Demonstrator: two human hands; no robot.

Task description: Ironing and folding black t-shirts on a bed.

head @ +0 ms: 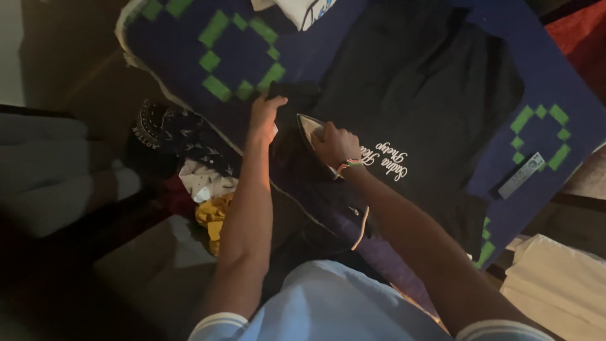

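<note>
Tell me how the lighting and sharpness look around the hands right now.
Head view: dim overall, warm light on the left hand and forearm; the right hand on the iron is readable but soft; the black shirt loses its folds in shadow; the left edge is nearly black.

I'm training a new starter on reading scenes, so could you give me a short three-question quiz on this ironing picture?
1. True or false: the right hand grips the pale pointed clothes iron on the black printed T-shirt.
2. What does the left hand press on? A) the grey remote control B) the black T-shirt's sleeve C) the yellow cloth
3. Fill in: the T-shirt lies on a dark blue blanket with ____ square patterns.

Key: 1 true; 2 B; 3 green.
</note>
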